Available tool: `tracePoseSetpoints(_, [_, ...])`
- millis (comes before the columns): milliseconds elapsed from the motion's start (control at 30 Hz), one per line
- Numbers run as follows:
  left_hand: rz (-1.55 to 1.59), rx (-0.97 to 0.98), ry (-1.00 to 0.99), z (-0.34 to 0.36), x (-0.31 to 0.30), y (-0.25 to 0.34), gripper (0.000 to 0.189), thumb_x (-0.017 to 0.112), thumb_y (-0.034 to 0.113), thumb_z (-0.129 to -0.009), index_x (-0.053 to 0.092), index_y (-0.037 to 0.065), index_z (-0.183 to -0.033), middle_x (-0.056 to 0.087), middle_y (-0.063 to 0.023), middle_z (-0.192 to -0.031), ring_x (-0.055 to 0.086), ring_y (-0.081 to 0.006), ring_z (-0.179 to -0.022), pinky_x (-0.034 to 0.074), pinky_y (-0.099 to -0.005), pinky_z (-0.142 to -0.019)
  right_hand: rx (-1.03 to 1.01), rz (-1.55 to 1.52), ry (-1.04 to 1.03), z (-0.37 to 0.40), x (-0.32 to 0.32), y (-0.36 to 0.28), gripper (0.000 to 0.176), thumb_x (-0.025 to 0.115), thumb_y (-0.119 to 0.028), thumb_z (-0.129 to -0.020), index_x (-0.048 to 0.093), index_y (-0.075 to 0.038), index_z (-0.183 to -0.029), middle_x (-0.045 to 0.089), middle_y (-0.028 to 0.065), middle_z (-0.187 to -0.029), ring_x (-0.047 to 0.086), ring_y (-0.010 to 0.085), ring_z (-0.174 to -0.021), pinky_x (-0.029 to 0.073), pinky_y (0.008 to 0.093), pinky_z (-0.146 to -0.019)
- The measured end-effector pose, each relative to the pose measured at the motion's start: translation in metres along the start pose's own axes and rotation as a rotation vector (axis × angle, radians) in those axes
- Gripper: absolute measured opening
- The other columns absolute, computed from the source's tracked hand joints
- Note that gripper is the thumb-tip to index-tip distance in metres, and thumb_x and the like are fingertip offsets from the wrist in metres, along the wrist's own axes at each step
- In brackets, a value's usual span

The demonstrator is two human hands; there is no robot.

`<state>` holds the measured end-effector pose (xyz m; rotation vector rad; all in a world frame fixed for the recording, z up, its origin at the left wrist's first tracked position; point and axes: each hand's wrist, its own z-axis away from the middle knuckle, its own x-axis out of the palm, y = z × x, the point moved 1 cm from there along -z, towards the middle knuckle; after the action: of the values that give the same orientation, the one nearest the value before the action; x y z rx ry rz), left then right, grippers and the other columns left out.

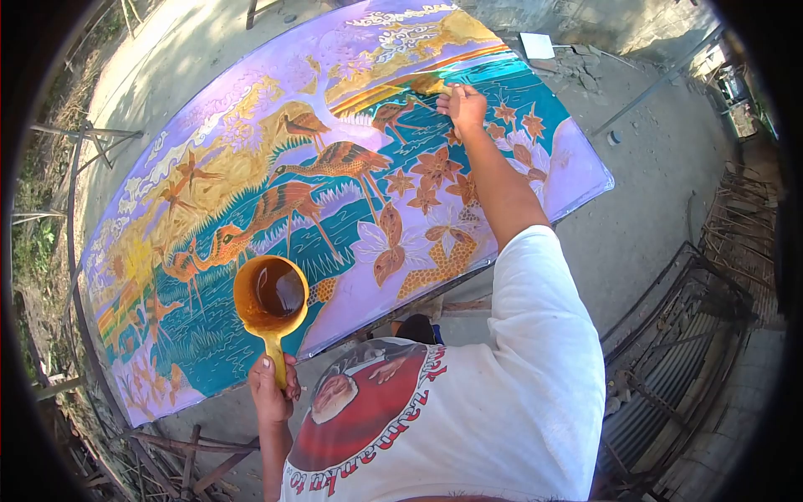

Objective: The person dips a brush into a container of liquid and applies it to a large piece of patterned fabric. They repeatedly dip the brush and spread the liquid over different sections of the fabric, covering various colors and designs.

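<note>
Left hand (272,389) clamped on the handle of orange ladle (243,294), dark liquid (280,290) in the bowl, held over near edge of painted cloth (351,219). Right hand (462,105) at full reach, fingers curled, on the cloth's far orange band; can't tell if it grips anything.

A metal grate (677,351) and white sheet (536,44) lie on concrete (652,217).
</note>
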<state>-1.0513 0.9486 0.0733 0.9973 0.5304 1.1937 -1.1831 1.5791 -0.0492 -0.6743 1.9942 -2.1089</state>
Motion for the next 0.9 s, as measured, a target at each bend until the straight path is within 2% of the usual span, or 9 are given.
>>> tracePoseSetpoints(100, [-0.010, -0.005, -0.003, -0.002, 0.004, 0.003, 0.054, 0.051, 0.051, -0.104, 0.060, -0.002, -0.097, 0.049, -0.0034, -0.056, 0.040, -0.0092, -0.039, 0.034, -0.0249, -0.036, 0.013, -0.016, -0.019, -0.012, -0.009, -0.007, 0.021, 0.052, -0.012, -0.104, 0.064, 0.006, -0.108, 0.068, 0.0145, -0.080, 0.067, 0.0180, -0.061, 0.058, 0.0307, -0.052])
tracePoseSetpoints(200, [-0.013, 0.001, -0.007, -0.002, 0.007, 0.004, 0.054, 0.051, 0.051, -0.104, 0.060, -0.002, -0.097, 0.049, -0.0034, -0.056, 0.040, -0.0091, -0.039, 0.034, -0.0248, -0.036, -0.115, 0.183, 0.240, -0.047, -0.030, -0.016, 0.024, 0.056, -0.014, -0.100, 0.067, 0.007, -0.104, 0.071, 0.0133, -0.082, 0.068, 0.0184, -0.060, 0.057, 0.0295, -0.054])
tracePoseSetpoints(333, [-0.017, -0.001, -0.015, -0.005, 0.011, 0.005, 0.055, 0.052, 0.052, -0.103, 0.059, -0.002, -0.097, 0.049, -0.0034, -0.056, 0.040, -0.0088, -0.039, 0.034, -0.0246, -0.036, -0.044, 0.134, 0.206, -0.047, -0.031, -0.034, 0.025, 0.054, -0.014, -0.103, 0.065, 0.008, -0.108, 0.071, 0.0166, -0.085, 0.072, 0.0202, -0.068, 0.060, 0.0307, -0.057])
tracePoseSetpoints(433, [-0.025, -0.007, -0.018, -0.010, 0.015, 0.006, 0.056, 0.053, 0.053, -0.102, 0.059, -0.003, -0.097, 0.049, -0.0035, -0.056, 0.040, -0.0087, -0.039, 0.035, -0.0247, -0.035, 0.051, 0.111, 0.020, -0.053, -0.033, -0.032, 0.025, 0.054, -0.014, -0.102, 0.065, 0.008, -0.107, 0.071, 0.0165, -0.086, 0.072, 0.0206, -0.069, 0.060, 0.0305, -0.057])
tracePoseSetpoints(500, [-0.032, -0.012, -0.023, -0.010, 0.017, 0.008, 0.056, 0.053, 0.053, -0.102, 0.059, -0.003, -0.097, 0.049, -0.0035, -0.056, 0.040, -0.0086, -0.039, 0.035, -0.0248, -0.035, -0.080, 0.235, 0.168, -0.066, -0.044, -0.031, 0.024, 0.054, -0.013, -0.101, 0.065, 0.008, -0.105, 0.071, 0.0164, -0.085, 0.071, 0.0211, -0.068, 0.060, 0.0312, -0.056])
tracePoseSetpoints(600, [-0.046, -0.020, -0.015, -0.012, 0.019, 0.009, 0.056, 0.054, 0.053, -0.102, 0.059, -0.002, -0.097, 0.049, -0.0035, -0.056, 0.040, -0.0086, -0.039, 0.035, -0.0247, -0.035, -0.049, 0.260, 0.244, -0.077, -0.054, -0.039, 0.023, 0.056, -0.013, -0.100, 0.065, 0.008, -0.104, 0.071, 0.0176, -0.086, 0.071, 0.0220, -0.066, 0.061, 0.0315, -0.055])
tracePoseSetpoints(700, [-0.036, -0.026, -0.030, -0.015, 0.020, 0.008, 0.057, 0.055, 0.054, -0.101, 0.059, -0.003, -0.097, 0.050, -0.0035, -0.057, 0.040, -0.0086, -0.039, 0.035, -0.0245, -0.035, 0.082, 0.104, 0.047, -0.071, -0.055, -0.050, 0.024, 0.056, -0.014, -0.100, 0.064, 0.008, -0.103, 0.071, 0.0173, -0.085, 0.072, 0.0219, -0.066, 0.060, 0.0308, -0.055])
tracePoseSetpoints(833, [-0.065, -0.039, -0.028, -0.019, 0.025, 0.012, 0.058, 0.055, 0.055, -0.100, 0.059, -0.003, -0.097, 0.050, -0.0034, -0.057, 0.040, -0.0086, -0.039, 0.035, -0.0242, -0.036, 0.029, 0.117, 0.152, -0.107, -0.081, -0.047, 0.022, 0.057, -0.013, -0.098, 0.066, 0.007, -0.096, 0.072, 0.0155, -0.075, 0.070, 0.0197, -0.061, 0.058, 0.0315, -0.052])
tracePoseSetpoints(900, [-0.072, -0.044, -0.025, -0.021, 0.026, 0.013, 0.058, 0.055, 0.055, -0.100, 0.059, -0.003, -0.097, 0.049, -0.0034, -0.057, 0.040, -0.0086, -0.039, 0.035, -0.0242, -0.036, -0.054, 0.292, 0.273, -0.126, -0.096, -0.050, 0.023, 0.055, -0.012, -0.099, 0.065, 0.008, -0.105, 0.071, 0.0188, -0.086, 0.073, 0.0241, -0.068, 0.062, 0.0341, -0.056])
